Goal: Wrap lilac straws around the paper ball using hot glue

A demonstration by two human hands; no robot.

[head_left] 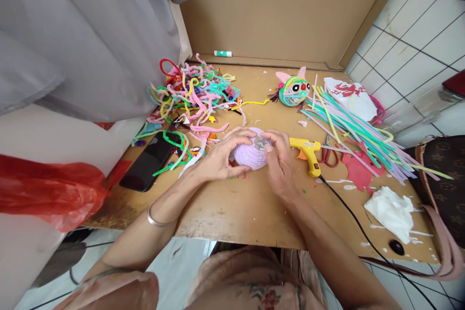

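Between my two hands is a round ball wrapped in rows of lilac pipe cleaner (250, 156), with a clear, uncovered patch at its upper right. My left hand (227, 152) curls round its left side, thumb low and fingers over the top. On the other side my right hand (279, 162) pinches at the edge of the clear patch. Just right of that hand lies a yellow glue gun (308, 152), its black cord running to the lower right. Whether my right fingers also hold a pipe cleaner's end is hidden.
Tangled pipe cleaners (203, 89) heap at the back left, near a black phone (150, 162). A finished-looking ball figure (293, 89) stands behind. Straight pipe cleaners (363, 128), red scissors (330, 155), crumpled tissue (390, 213) and a brown bag (443, 174) lie right. A cardboard panel (283, 14) closes the back.
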